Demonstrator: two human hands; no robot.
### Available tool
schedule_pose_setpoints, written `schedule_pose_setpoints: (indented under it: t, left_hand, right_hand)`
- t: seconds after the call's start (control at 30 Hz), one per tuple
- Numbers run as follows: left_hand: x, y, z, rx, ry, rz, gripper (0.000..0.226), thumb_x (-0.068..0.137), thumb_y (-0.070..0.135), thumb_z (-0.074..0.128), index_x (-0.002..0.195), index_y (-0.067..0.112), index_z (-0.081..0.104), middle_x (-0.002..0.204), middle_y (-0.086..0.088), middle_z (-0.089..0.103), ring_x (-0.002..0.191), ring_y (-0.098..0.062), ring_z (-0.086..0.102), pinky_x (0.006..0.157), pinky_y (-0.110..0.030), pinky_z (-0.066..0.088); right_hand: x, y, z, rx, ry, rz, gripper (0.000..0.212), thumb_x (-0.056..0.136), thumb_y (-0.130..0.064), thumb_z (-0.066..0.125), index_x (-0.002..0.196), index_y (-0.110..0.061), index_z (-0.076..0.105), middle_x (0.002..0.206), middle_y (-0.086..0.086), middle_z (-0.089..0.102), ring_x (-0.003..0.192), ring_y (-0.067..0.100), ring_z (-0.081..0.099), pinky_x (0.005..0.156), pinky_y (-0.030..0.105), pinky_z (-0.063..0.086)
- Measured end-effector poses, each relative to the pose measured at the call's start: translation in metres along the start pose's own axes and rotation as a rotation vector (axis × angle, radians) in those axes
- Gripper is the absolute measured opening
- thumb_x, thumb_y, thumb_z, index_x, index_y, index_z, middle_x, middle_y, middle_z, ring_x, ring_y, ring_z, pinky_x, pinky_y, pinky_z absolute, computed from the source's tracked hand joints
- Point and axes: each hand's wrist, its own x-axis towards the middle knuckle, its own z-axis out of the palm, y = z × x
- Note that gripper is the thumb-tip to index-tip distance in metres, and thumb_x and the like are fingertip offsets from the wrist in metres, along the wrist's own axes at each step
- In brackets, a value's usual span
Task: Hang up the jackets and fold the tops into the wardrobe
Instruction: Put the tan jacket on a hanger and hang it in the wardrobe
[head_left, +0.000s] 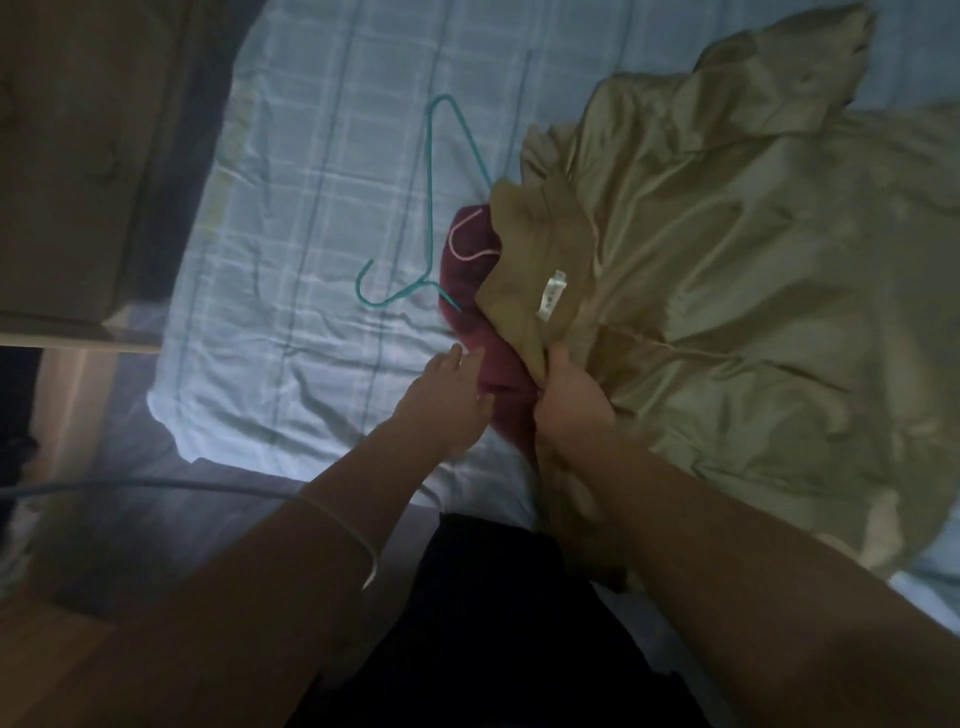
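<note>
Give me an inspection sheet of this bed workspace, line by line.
Surface: bed with pale checked sheet, wrinkled.
Job's things: olive jacket spread on the bed, white label showing; maroon top bunched partly under it; teal hanger flat on the sheet, one end tucked under the clothes.
Clutter: nothing seen.
Hands: right hand grips the jacket's edge; left hand open, touching the maroon top.
Cables: grey cable across the floor.
Surroundings: wooden furniture left of the bed; wood floor.
</note>
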Motion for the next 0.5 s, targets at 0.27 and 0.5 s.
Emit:
schedule_pose_setpoints:
  t: [0.27,0.5]
  left_hand:
    - [0.008,0.009,-0.007,-0.086,0.058,0.085,0.066,0.093,0.031,0.051,0.152,0.009,0.031,0.152,-0.019,0.037,0.139,-0.036,0.035,0.112,-0.051,0.035]
    - [0.023,0.018,0.009,-0.26,0.09,0.178,0.065,0.087,0.011,0.058,0.149,0.009,0.037,0.143,-0.014,0.05,0.13,-0.029,0.047,0.111,-0.042,0.037]
  right_hand:
    - [-0.006,0.008,0.002,0.037,0.294,0.121,0.047,0.079,-0.017,0.066,0.117,-0.001,0.043,0.121,0.024,0.046,0.114,0.042,0.045,0.102,0.048,0.035]
    - [-0.01,-0.003,-0.004,0.559,0.281,0.178,0.055,0.082,-0.006,0.06,0.13,-0.013,0.035,0.124,0.009,0.053,0.112,0.029,0.056,0.09,0.024,0.037]
